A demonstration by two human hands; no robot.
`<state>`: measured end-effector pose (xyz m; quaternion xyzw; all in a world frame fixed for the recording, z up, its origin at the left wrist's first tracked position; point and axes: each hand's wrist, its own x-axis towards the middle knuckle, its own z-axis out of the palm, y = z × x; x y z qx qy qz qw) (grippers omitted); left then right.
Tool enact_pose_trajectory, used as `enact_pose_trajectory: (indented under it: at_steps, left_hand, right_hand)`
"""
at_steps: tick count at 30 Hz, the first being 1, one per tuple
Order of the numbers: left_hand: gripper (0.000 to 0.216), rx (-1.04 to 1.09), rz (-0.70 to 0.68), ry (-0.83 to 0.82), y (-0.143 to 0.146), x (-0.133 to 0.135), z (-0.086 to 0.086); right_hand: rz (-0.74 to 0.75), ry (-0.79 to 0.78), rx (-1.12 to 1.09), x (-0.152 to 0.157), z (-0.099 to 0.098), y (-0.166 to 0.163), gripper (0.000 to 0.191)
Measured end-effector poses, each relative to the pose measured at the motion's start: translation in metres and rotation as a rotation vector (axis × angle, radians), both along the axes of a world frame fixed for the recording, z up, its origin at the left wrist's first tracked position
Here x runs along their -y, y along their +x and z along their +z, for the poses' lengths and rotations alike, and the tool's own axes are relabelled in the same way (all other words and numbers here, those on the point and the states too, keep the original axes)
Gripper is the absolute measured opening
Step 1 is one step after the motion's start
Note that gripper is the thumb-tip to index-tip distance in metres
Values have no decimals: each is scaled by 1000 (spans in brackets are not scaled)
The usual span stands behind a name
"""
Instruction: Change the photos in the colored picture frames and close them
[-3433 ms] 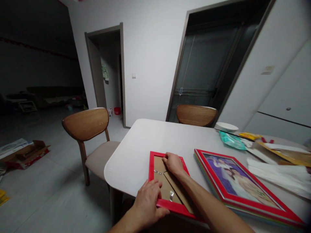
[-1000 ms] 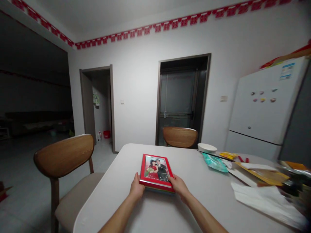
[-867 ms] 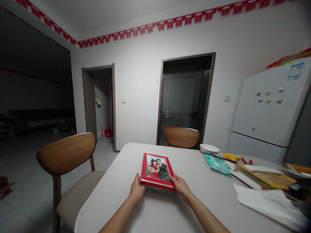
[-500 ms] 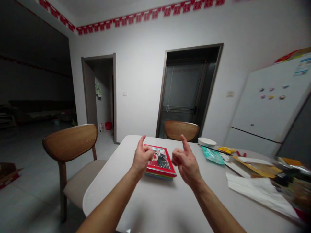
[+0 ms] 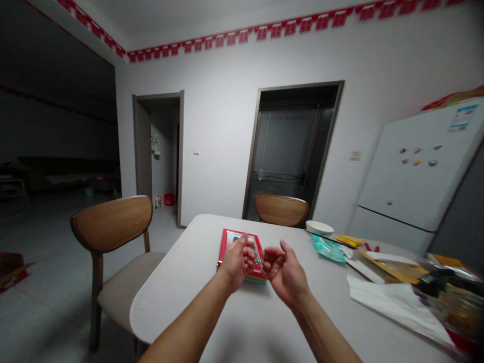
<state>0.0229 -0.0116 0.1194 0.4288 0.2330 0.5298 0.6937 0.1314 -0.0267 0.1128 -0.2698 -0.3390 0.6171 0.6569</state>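
My left hand is raised over the near part of a red-bordered photo frame, its fingers loosely curled and apart, with nothing in them. To its right, my right hand hovers beside the frame's right edge, palm turned inward, fingers half bent and also holding nothing. The frame lies flat on the white table, on top of something with green and blue edges. My left hand covers much of the picture. Whether either hand touches the frame cannot be made out.
A wooden chair stands at the table's left and another chair behind it. On the right are a white bowl, a teal packet, white tissue paper and a jar. A fridge stands beyond.
Both hands have loosened from fist-like shapes with one raised digit into half-open curls. My left hand has shifted right, closer to my right hand. The view has tilted slightly upward.
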Motion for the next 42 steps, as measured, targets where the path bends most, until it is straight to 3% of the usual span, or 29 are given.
enact_pose_trajectory:
  at_steps: [4, 10, 12, 15, 17, 19, 23, 26, 28, 33, 35, 38, 40, 42]
  left_hand:
    - [62, -157, -92, -60, -4, -11, -1]
    - [66, -346, -53, -16, -1, -15, 7]
    - [67, -441, 18, 0, -2, -20, 1]
    - [63, -624, 198, 34, -10, -29, -19]
    - [46, -764, 346, 79, -19, -36, -36]
    - [30, -904, 457, 131, -28, -42, -54]
    - [51, -1122, 502, 220, -34, -49, -79]
    - [47, -1204, 525, 290, -32, -49, -88]
    - [45, -1223, 536, 324, -31, -46, -91]
    - [45, -1180, 477, 379, -22, -20, -84]
    - [47, -1020, 376, 424, -14, -5, -73]
    - [60, -488, 136, 402, -3, 23, -49]
    - [71, -190, 46, 304, -1, 42, -35]
    - [76, -41, 30, 205, -3, 60, -30]
  right_hand:
    - [153, -85, 38, -13, -4, 3, 55]
    - [240, -84, 232, -19, 9, -8, 59]
    - [151, -80, 426, -27, 4, -8, 59]
    - [-173, -100, 844, -47, -16, 1, 54]
    - [-353, -134, 995, -61, -35, 13, 44]
    - [-440, -182, 1038, -73, -56, 28, 33]
    - [-505, -267, 1038, -83, -93, 45, 29]
    - [-536, -271, 931, -80, -105, 44, 27]
    - [-551, -249, 821, -75, -102, 38, 31]
    - [-624, -135, 551, -35, -65, 24, 50]
    - [-688, -5, 447, -6, -48, 23, 55]
    - [-775, 113, 700, 44, -35, 27, 49]
    - [-752, 308, 1011, 74, -40, 33, 42]
    - [-666, 542, 1252, 97, -55, 38, 41]
